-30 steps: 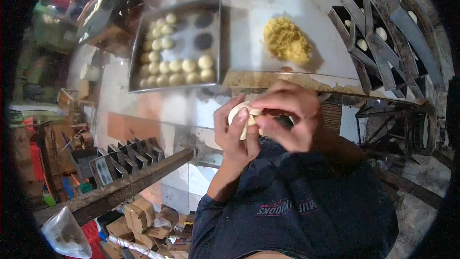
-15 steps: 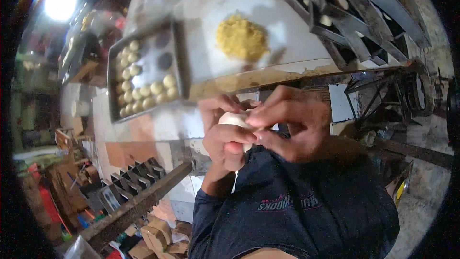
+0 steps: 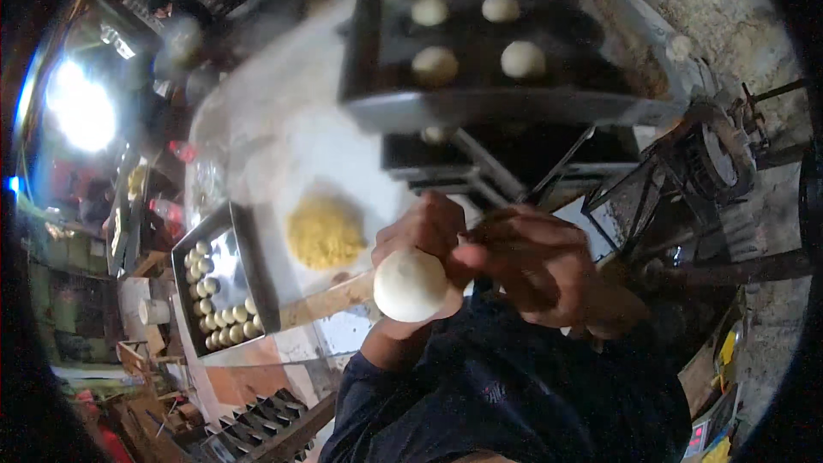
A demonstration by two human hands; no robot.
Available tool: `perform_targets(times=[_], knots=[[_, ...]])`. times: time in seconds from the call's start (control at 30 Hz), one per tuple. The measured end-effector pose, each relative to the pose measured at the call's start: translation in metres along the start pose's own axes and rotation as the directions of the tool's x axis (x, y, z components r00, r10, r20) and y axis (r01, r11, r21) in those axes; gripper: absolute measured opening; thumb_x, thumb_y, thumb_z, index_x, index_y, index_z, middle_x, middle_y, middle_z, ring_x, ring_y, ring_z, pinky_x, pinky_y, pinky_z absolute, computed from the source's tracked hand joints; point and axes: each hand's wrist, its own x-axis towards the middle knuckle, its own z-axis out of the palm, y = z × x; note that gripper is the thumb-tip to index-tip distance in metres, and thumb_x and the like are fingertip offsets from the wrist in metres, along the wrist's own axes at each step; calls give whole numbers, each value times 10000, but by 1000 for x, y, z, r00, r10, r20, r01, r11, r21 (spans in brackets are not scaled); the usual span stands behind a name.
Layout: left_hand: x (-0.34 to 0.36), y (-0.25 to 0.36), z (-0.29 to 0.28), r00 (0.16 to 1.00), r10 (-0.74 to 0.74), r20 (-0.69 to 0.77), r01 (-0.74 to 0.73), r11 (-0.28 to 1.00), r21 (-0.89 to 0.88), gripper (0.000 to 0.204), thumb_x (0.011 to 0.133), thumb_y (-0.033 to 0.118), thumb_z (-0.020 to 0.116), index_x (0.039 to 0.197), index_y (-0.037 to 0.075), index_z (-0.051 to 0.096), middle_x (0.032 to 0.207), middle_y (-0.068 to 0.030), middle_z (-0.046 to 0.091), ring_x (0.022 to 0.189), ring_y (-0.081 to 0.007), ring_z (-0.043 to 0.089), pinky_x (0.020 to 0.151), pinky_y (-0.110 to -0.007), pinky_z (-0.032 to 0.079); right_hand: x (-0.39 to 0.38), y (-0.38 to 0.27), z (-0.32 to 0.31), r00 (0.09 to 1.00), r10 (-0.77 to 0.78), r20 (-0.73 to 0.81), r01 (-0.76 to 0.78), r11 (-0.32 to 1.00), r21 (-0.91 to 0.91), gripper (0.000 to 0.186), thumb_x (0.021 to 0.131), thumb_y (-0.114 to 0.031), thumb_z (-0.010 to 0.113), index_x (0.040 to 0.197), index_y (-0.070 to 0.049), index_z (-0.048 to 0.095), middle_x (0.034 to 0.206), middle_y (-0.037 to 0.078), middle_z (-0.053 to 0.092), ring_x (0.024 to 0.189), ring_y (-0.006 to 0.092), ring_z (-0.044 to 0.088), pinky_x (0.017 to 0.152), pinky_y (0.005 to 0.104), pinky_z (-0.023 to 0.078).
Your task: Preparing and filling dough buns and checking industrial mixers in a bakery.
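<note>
My left hand [image 3: 427,231] is closed around a smooth, pale dough ball [image 3: 410,285], whose rounded face shows. Beside it, my right hand [image 3: 540,266] has its fingers bent and its thumb close to the left fingers. What the right fingertips grip, if anything, is hidden and slightly blurred. Both hands are in front of my dark shirt, at the near edge of the work table [image 3: 317,304]. Just beyond them on the table lies a pile of yellow crumbly filling [image 3: 324,231].
At the left a metal tray [image 3: 267,283] holds rows of small dough balls. A dark metal tray [image 3: 514,109] with several larger balls tops a stack of trays at the far right. Dark metal moulds [image 3: 266,420] lie lower left. A round metal frame [image 3: 718,154] stands at right.
The view has swung to the right, bringing the stacked trays closer to the middle. The dough between my hands now shows as a round, smooth ball in my left hand.
</note>
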Motion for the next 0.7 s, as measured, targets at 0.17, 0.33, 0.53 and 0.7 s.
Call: perform_targets(times=[0.17,0.33,0.53,0.7], knots=[[39,-8,54,945,-88,316,135,982,-131,182,798,141,644,739,48,499,673,-74,545,574,-196,528,513,-303,416,19,-16,-61,1000,-19,10,21,950,-312,327,893,-158,578,1141,53,540,1181,217,526,1003,362,604,876,411,520],[42,-23,95,798,-390,459,515,837,-184,291,799,130,700,1003,3,536,732,-28,488,598,-108,440,534,-251,381,45,14,-112,984,-58,169,102,958,-267,239,936,-194,526,1092,-19,572,1059,150,589,974,313,596,824,419,505],[74,0,70,664,-594,454,669,743,-7,601,733,51,786,1256,13,493,864,31,513,714,-51,412,637,-182,347,92,138,-192,965,175,-196,-245,867,-435,354,965,-366,482,947,-29,588,862,92,631,799,286,605,760,353,474],[59,31,3,810,-411,418,481,873,-75,358,756,90,768,1081,46,624,834,-52,578,623,-108,479,553,-241,394,66,228,-197,756,614,226,-203,549,-811,594,932,-450,506,1310,5,453,1310,239,486,1235,365,445,1053,410,336]])
